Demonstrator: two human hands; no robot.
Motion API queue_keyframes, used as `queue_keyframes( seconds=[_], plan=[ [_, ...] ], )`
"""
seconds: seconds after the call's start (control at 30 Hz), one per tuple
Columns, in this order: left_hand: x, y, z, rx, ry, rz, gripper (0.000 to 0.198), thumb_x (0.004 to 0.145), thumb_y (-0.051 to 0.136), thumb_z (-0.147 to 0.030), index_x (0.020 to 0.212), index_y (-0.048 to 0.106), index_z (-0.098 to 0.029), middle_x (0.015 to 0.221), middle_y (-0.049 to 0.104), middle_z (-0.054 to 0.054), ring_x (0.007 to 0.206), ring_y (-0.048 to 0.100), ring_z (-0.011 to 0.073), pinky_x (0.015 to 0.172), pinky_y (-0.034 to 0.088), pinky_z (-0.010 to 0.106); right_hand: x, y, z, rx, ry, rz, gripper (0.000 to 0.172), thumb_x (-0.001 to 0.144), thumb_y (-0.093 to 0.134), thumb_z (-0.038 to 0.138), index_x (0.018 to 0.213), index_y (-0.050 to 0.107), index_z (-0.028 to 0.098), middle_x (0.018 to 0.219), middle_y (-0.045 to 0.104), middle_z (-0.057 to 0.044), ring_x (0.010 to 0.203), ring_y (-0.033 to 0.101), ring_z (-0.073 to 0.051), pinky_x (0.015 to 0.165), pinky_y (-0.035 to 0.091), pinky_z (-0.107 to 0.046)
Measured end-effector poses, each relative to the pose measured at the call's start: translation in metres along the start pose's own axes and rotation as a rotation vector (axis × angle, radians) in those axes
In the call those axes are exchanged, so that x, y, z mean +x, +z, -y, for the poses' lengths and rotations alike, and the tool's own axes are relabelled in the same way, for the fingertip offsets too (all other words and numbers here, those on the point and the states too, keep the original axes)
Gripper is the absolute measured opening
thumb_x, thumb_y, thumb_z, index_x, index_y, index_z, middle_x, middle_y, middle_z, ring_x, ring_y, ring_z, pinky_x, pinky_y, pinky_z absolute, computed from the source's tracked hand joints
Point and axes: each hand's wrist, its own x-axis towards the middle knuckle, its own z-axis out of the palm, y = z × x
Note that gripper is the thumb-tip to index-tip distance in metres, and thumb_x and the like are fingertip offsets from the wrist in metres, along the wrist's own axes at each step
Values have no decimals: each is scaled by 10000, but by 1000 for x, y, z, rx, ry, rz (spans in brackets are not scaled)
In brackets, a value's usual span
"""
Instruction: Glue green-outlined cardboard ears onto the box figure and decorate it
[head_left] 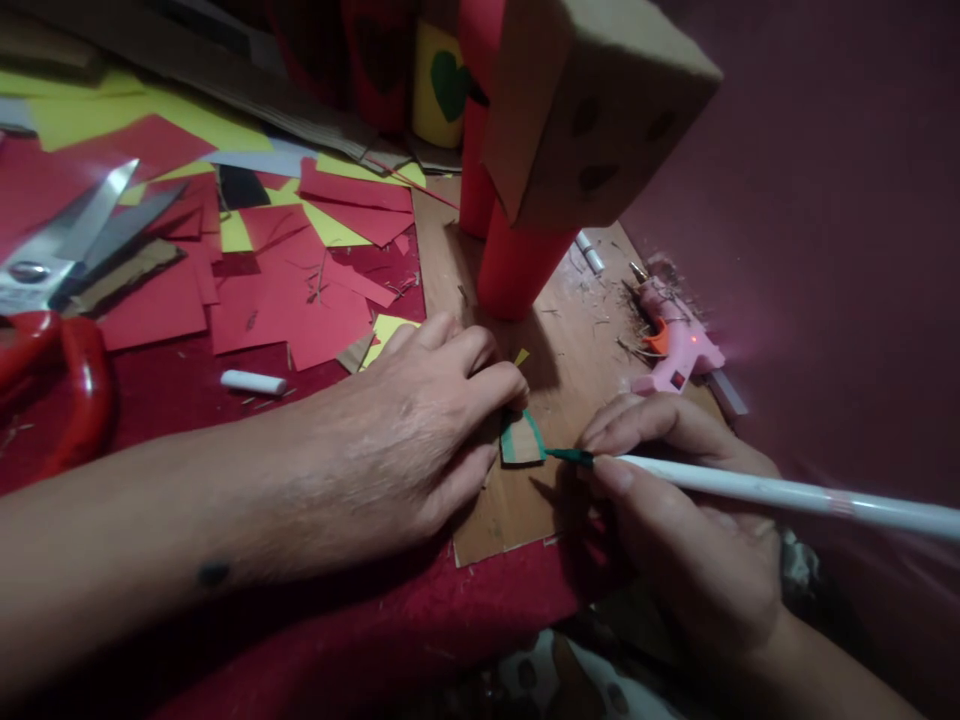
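Note:
A small cardboard piece (522, 442) with green-painted edges lies on the wooden board (480, 530). My left hand (442, 420) is closed at its upper left side, the fingertips holding it down; part of the piece is hidden under them. In my right hand (675, 510), thumb and fingers pinch a slim white-handled paintbrush (750, 487). Its dark green tip touches the piece's right edge. Just behind my left fingers stands a red cylinder (521, 265) topped by a cardboard box (600, 120) with dark face-like spots.
At left lie red-handled scissors (75, 270), red paper scraps (262, 300) and a short white stick (253, 382). A pink glue gun (679, 345) with a lit orange light rests right of the cylinder. A yellow cylinder (437, 90) with a green heart stands behind.

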Motion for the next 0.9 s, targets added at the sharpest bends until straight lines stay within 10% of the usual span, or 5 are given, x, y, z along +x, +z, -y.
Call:
queue_keyframes(
  seconds=[0.6,0.9],
  plan=[
    [-2,-9,7,-192,-130,106,166,950,490,-237,1063,611,-221,1026,602,48,940,551,244,832,452,405,4,6,-2,202,310,78,114,902,655,240,799,615,214,541,529,67,419,465,-85,394,393,-187],
    [-14,-10,-22,-106,-20,-164,274,1017,393,-149,986,645,-252,871,627,21,798,526,204,738,408,383,20,-7,9,94,224,83,108,863,684,245,767,643,215,565,632,24,416,514,-108,395,423,-220]
  ],
)
